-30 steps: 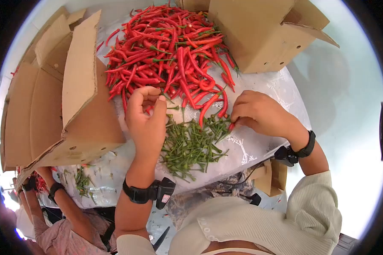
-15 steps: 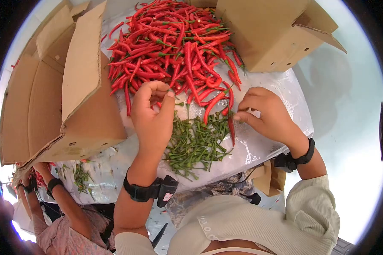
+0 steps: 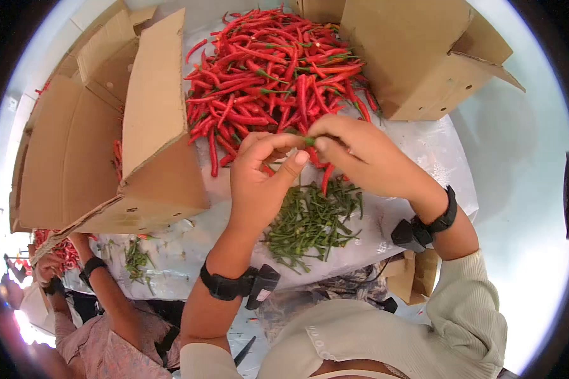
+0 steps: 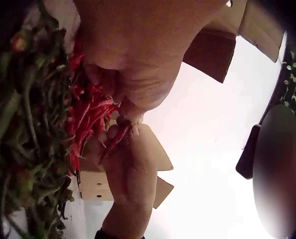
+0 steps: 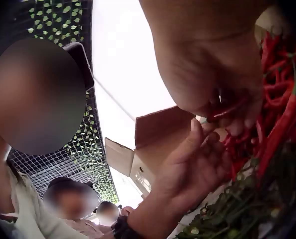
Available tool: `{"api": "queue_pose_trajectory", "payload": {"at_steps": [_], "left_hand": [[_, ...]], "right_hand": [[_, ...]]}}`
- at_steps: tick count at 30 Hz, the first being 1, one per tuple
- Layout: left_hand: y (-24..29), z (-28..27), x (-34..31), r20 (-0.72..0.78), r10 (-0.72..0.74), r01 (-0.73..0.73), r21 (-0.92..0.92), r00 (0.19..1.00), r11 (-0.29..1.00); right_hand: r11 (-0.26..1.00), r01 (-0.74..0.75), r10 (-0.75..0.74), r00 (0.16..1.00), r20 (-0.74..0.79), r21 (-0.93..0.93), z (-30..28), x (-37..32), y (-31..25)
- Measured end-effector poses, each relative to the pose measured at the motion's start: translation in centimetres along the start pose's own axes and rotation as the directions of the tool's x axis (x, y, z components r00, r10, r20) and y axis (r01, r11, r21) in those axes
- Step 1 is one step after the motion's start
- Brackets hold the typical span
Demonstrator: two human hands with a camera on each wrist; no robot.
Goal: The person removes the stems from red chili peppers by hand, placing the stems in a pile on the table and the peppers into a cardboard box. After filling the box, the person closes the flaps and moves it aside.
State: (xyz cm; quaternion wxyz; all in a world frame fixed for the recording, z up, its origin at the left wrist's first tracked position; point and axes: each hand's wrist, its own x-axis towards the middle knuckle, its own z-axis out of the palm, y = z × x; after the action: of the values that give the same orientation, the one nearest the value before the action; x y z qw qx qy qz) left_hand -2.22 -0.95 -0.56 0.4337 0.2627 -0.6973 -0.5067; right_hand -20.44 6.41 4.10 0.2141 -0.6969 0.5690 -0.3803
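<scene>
"Head view: what do the boxes hold?"
"The cardboard box (image 3: 152,126) left of the chilli pile (image 3: 278,69) shows a few red chillies inside. About the right box (image 3: 423,57) I cannot tell."
"And the hands?"
"The left hand (image 3: 262,174) and right hand (image 3: 367,158) both pinch one red chilli (image 4: 115,142) with a green stem, just in front of the pile. The stem heap (image 3: 313,224) lies nearer the bench (image 3: 423,158) edge."
</scene>
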Motion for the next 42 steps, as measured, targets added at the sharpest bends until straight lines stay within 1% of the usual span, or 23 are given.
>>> {"api": "queue_pose_trajectory", "payload": {"at_steps": [2,3,4,5,7,8,11,13,16,17,19,22,26,28,29,32,34,35,37,38,40,41,42], "left_hand": [[0.4,-0.7,0.1,-0.056,-0.15,0.142,-0.119,0.987,0.983],[0.4,-1.1,0.2,-0.081,-0.225,0.208,-0.182,0.971,0.961],[0.0,-1.5,0.3,-0.086,-0.186,0.164,-0.219,0.979,0.962],[0.0,-1.6,0.5,-0.091,-0.137,0.119,-0.177,0.986,0.977],[0.1,-1.3,0.5,-0.088,-0.056,0.047,-0.101,0.995,0.994],[0.1,-1.2,0.3,-0.072,-0.056,0.052,-0.046,0.996,0.998],[0.1,-1.0,0.3,-0.024,-0.022,0.024,0.078,0.999,0.997],[0.2,-1.2,0.2,0.003,0.025,-0.025,0.119,1.0,0.993],[-0.1,-1.6,0.1,0.061,0.064,-0.07,0.099,0.996,0.993],[-0.1,-1.6,0.1,0.068,0.058,-0.062,0.06,0.996,0.996],[-0.1,-1.4,0.2,0.084,0.049,-0.047,-0.021,0.995,0.999],[-0.2,-1.6,0.2,0.118,0.04,-0.037,-0.032,0.992,0.999],[0.3,-1.5,0.2,0.154,-0.033,0.066,-0.209,0.988,0.976],[0.5,-1.6,0.1,0.186,-0.085,0.136,-0.277,0.979,0.951],[0.4,-1.8,0.1,0.172,-0.06,0.105,-0.262,0.983,0.959],[0.2,-2.0,0.3,0.147,0.015,0.02,-0.236,0.989,0.972],[0.9,-1.9,0.6,0.153,0.068,-0.03,-0.238,0.986,0.971],[1.1,-1.7,0.5,0.159,0.037,0.009,-0.28,0.987,0.96],[1.4,-1.4,0.4,0.177,-0.027,0.09,-0.359,0.984,0.929],[1.2,-1.5,0.3,0.178,-0.029,0.088,-0.332,0.984,0.939],[0.7,-1.8,0.4,0.182,-0.033,0.083,-0.277,0.983,0.957],[0.7,-1.8,0.3,0.175,-0.051,0.1,-0.285,0.983,0.953],[0.8,-1.8,0.3,0.168,-0.069,0.116,-0.293,0.983,0.949]], "right_hand": [[0.991,0.048,-0.053,0.998,0.032,0.123,1.6,1.5,0.5],[0.991,0.07,-0.071,0.997,0.01,0.115,1.8,1.8,0.5],[0.99,0.089,-0.088,0.996,-0.008,0.106,2.0,1.8,0.6],[0.99,0.105,-0.103,0.994,-0.022,0.096,2.2,1.7,0.7],[0.975,0.004,0.002,1.0,-0.025,0.221,2.0,1.1,0.3],[0.959,-0.053,0.061,0.998,-0.02,0.28,1.7,0.8,0.0],[0.961,-0.103,0.099,0.995,0.029,0.255,1.0,0.4,0.1],[0.984,0.024,-0.025,1.0,0.005,0.175,1.1,0.2,0.8],[0.976,0.201,-0.2,0.98,-0.016,0.081,1.3,0.5,1.5],[0.965,0.256,-0.256,0.967,-0.017,0.053,1.3,0.5,1.6],[0.965,0.252,-0.251,0.968,-0.029,0.066,1.3,0.6,1.4],[0.966,0.242,-0.244,0.97,0.004,0.093,1.1,0.6,1.3],[0.956,0.242,-0.254,0.966,0.057,0.163,0.8,0.8,2.0],[0.937,-0.017,-0.032,0.991,0.133,0.349,-0.1,0.7,1.6],[0.892,-0.15,0.075,0.979,0.188,0.427,-0.5,0.5,1.4],[0.877,-0.085,0.053,0.995,0.079,0.474,-1.9,1.1,2.7],[0.979,-0.096,0.081,0.993,0.092,0.178,-2.6,0.7,1.8],[0.995,-0.095,0.093,0.991,0.094,0.023,-2.9,0.5,1.5],[0.997,-0.014,0.028,0.984,0.179,-0.082,-2.8,0.2,1.9],[0.991,0.029,0.0,0.975,0.222,-0.128,-2.6,0.1,2.2],[0.95,0.018,0.061,0.968,0.242,-0.311,-1.9,-0.1,2.2],[0.917,0.016,0.092,0.964,0.249,-0.398,-1.6,-0.2,2.2],[0.904,-0.009,0.108,0.973,0.206,-0.427,-1.2,-0.3,2.2]]}}
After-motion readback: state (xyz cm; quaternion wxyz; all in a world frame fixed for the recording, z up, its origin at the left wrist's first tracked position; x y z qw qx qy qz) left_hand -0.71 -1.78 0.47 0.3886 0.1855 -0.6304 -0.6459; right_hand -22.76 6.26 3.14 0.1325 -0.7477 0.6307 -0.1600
